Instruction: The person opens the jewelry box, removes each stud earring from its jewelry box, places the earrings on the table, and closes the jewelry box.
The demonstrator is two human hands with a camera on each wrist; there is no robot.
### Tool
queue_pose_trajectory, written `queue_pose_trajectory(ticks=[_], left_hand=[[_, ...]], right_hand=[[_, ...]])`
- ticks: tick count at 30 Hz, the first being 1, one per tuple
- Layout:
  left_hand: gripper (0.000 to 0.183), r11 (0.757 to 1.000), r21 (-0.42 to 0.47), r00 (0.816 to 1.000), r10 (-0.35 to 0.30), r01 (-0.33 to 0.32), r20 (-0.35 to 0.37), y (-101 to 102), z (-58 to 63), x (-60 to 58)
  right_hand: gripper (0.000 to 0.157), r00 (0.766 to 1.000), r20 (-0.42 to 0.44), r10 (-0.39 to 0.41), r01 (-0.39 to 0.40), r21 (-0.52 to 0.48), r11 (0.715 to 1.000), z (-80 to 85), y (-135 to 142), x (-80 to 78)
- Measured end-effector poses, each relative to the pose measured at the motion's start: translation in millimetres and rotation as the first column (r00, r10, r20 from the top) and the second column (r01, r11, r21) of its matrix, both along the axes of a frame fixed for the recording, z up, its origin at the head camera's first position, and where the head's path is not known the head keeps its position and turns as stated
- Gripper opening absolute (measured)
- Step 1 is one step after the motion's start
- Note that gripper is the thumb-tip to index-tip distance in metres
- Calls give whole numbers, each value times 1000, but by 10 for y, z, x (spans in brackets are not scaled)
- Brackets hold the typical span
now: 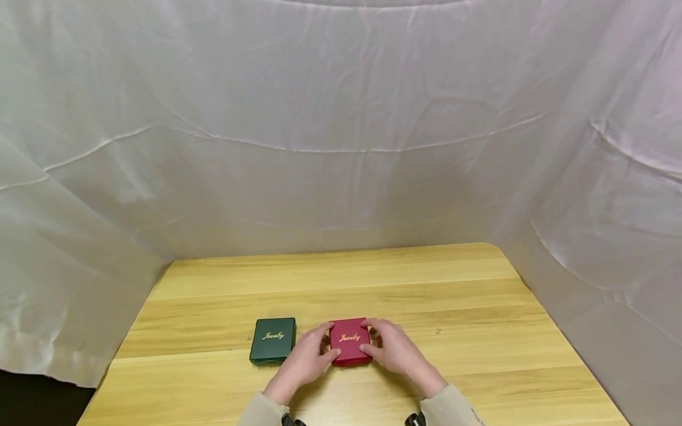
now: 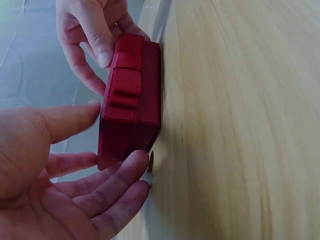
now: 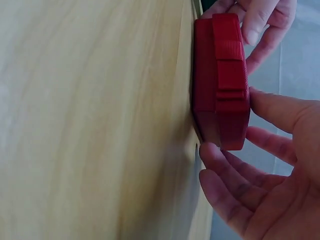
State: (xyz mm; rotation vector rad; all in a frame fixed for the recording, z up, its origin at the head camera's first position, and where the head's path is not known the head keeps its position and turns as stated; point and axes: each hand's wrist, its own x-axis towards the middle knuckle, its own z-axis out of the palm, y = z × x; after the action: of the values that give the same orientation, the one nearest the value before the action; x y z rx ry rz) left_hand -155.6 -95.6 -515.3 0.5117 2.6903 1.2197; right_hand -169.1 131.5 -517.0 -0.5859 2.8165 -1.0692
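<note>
A red jewelry box point(image 1: 349, 341) with gold "Jewelry" lettering lies flat between both hands, a ribbed ribbon bow point(image 2: 126, 80) across its front side. My left hand point(image 1: 310, 357) holds its left side, thumb at the lid's front edge and index finger at the far corner. From the right, my right hand point(image 1: 395, 350) grips the box in the same way, as the right wrist view shows with the fingers point(image 3: 225, 180) low along its side. The lid is down on the box. To the left of my left hand sits a dark green jewelry box point(image 1: 273, 340), also lidded.
Both boxes are on a light wooden table point(image 1: 479, 331). Pale grey cloth point(image 1: 341, 118) hangs behind the table and along its left and right sides. A dark area point(image 1: 42, 396) shows beyond the left edge.
</note>
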Motion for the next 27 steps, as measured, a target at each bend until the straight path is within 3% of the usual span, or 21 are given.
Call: queue_pose_trajectory(ticks=[17,27], left_hand=[[57,999,-8,999,33,-33,4,68,12,8],[60,999,-40,999,34,-35,-31,256,39,18]], right_hand=[[40,999,28,-22,24,-49,999,5,-36,42],[40,996,53,-69,73,-82,994,28,103,56]])
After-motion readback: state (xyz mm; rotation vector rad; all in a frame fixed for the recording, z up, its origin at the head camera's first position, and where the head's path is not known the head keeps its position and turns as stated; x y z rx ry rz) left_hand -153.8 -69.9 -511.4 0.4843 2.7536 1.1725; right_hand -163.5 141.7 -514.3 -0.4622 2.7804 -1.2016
